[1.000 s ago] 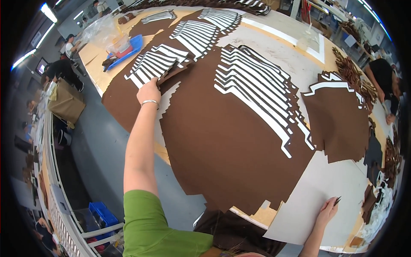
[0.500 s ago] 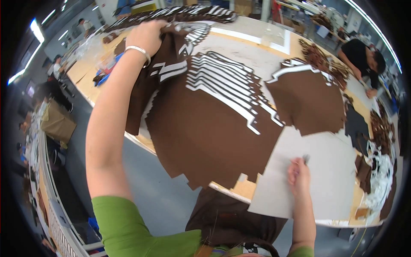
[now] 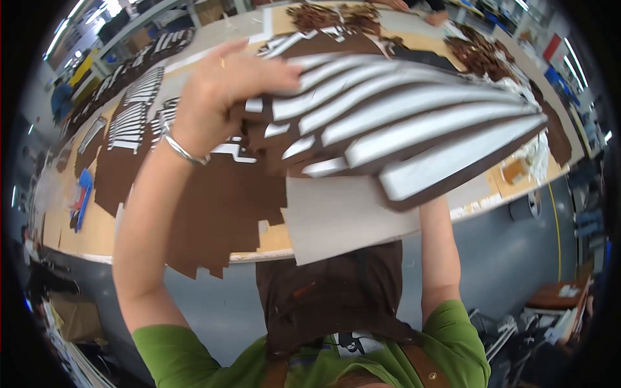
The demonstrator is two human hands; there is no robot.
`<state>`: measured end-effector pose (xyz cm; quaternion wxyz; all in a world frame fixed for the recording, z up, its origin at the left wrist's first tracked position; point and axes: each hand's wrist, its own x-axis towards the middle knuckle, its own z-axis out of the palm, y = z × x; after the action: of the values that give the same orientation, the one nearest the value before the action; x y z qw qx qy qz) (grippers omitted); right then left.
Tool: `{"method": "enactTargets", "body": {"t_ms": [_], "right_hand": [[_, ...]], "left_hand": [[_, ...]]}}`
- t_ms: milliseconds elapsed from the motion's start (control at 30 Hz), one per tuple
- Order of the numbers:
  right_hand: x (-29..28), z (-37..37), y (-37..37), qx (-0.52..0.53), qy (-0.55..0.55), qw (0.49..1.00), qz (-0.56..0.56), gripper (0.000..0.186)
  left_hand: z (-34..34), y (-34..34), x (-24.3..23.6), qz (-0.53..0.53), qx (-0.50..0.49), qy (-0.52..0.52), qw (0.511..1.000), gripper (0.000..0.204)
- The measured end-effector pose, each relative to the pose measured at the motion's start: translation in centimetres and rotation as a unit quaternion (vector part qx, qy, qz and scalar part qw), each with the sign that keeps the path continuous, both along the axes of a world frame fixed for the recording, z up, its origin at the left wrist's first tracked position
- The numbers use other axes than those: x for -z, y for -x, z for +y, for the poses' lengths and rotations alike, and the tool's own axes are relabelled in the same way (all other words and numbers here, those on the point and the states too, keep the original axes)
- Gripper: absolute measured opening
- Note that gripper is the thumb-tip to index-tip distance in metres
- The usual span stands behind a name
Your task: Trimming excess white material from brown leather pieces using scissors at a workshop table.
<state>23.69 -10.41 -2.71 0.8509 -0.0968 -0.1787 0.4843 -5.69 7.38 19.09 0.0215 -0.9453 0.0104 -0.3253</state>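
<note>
My left hand [image 3: 223, 87] is raised over the table, fingers closed on the edge of a brown sheet piece with white strips [image 3: 446, 155]. The piece is lifted, curved and blurred by motion, its strips fanning to the right. My right forearm [image 3: 441, 249] runs up behind it, and the piece hides that hand, so its fingers and anything in them cannot be made out. Below the raised piece a pale grey board [image 3: 343, 223] lies at the table's near edge. Left of the board, a large brown sheet [image 3: 217, 207] overhangs that edge.
More brown pieces with white strips [image 3: 132, 116] lie at the left. Brown scraps [image 3: 333, 16] are heaped at the far side, with white scraps [image 3: 533, 158] on the right. A blue object [image 3: 81, 197] sits near the left edge. Another person's hand [image 3: 437, 17] rests across the table.
My left hand has come nearer and now holds a striped brown piece up over the board. My right hand, earlier visible above the board with a small tool, is now hidden. The view has shifted right.
</note>
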Motion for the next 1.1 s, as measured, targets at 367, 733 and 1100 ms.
{"method": "enactTargets", "body": {"t_ms": [367,733,1100], "right_hand": [[-0.1,-15.6,4.9,0.159,0.248,0.954,0.052,0.049],[-0.2,-17.8,5.3,0.114,0.418,0.901,-0.034,0.059],[0.2,-17.1,6.5,0.122,0.481,0.864,-0.088,0.056]], "left_hand": [[-4.5,1.6,19.2,0.078,-0.126,0.175,0.973,0.038],[-3.6,0.4,19.8,-0.037,-0.032,0.707,0.705,0.049],[-1.2,-4.0,19.5,-0.066,-0.138,0.634,0.758,0.079]]}}
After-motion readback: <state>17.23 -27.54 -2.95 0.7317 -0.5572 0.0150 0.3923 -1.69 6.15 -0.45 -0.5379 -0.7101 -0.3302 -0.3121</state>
